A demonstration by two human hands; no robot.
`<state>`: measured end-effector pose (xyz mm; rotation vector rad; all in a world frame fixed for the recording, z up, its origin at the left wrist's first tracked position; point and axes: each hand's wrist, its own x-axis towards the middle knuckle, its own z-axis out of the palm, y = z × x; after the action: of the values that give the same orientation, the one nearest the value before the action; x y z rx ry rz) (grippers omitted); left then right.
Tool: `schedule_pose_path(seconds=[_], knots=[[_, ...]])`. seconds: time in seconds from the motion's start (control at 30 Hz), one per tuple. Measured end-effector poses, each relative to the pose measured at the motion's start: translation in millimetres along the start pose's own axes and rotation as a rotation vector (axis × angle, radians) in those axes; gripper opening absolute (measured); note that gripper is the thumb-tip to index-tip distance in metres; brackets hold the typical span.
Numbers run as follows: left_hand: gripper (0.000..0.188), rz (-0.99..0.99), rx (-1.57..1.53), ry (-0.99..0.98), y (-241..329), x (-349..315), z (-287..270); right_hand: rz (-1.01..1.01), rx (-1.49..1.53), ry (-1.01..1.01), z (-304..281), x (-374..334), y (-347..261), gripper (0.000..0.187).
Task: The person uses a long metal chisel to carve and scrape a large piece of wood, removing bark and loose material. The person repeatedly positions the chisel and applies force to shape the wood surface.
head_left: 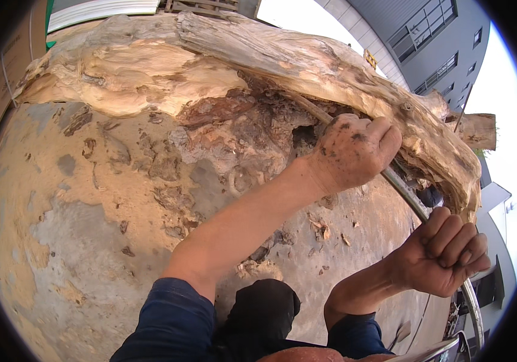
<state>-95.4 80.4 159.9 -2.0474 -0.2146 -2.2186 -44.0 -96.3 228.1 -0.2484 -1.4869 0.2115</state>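
A long, round metal bar (404, 190) slants from the big log (337, 60) down to the lower right. My left hand (355, 149), with dark dirt on its back, is wrapped round the bar's upper part. Lower down, my right hand (442, 253) grips the same bar in a fist. The bar's far end meets a dark, crumbly hollow (264, 90) in the underside of the log, and its tip is hidden there. Pale, stripped wood shows on the log's left half, while reddish-brown rotten wood (216, 111) hangs beneath its middle.
Sawdust and bark chips (165, 199) lie scattered over the concrete floor (89, 235). Strapped brown cartons (11, 90) stand at the left edge. A wooden pallet (204, 6) is behind the log, and a grey building (439, 48) rises at the far right.
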Motion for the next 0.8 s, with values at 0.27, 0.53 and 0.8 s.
schedule_pose_path(seconds=[0.27,0.53,0.8], knots=[[0.011,0.068,-0.005,0.001,5.8,-5.3,-5.2,-0.034,-0.046,-0.016,2.8,-10.2,-6.1,0.041],[0.022,0.096,-0.018,0.086,25.2,15.0,4.1,-0.105,0.000,-0.047,4.4,0.5,-26.3,0.034],[0.011,0.094,0.013,0.062,21.7,17.6,4.6,-0.078,-0.024,-0.035,-2.3,4.9,-24.2,0.035]])
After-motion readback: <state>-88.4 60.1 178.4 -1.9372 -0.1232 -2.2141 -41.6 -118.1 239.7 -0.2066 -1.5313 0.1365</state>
